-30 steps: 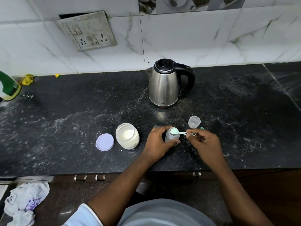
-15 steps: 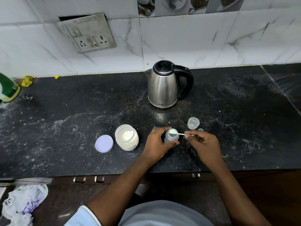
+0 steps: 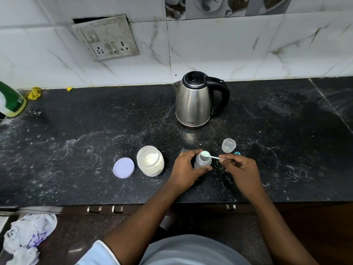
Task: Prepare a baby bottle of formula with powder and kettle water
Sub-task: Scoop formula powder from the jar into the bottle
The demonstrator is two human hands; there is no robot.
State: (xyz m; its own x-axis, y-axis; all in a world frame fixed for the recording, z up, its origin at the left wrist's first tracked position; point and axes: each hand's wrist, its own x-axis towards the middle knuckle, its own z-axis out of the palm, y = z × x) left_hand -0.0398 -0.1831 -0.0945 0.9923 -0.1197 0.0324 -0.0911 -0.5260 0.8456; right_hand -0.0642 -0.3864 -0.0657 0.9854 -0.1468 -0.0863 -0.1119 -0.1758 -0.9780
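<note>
Baby bottle (image 3: 202, 163), translucent and cylindrical, is gripped upright on the speckled black countertop (image 3: 76, 146) by the left hand (image 3: 188, 170), while a pale-green plastic scoop (image 3: 207, 155) is pinched over its mouth by the right hand (image 3: 241, 170).

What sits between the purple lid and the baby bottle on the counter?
In the head view, the open powder jar stands between the purple lid and the baby bottle, with the left hand gripping the bottle.

Steel electric kettle (image 3: 193, 104) with black lid and handle: upright. In front of kettle: small clear plastic baby bottle (image 3: 203, 162), upright, uncapped, with pale green scoop (image 3: 206, 154) over its mouth. Front-left of kettle: open clear jar of white powder (image 3: 150, 161); 1 lilac round lid (image 3: 123, 167) flat, farther left.
</note>
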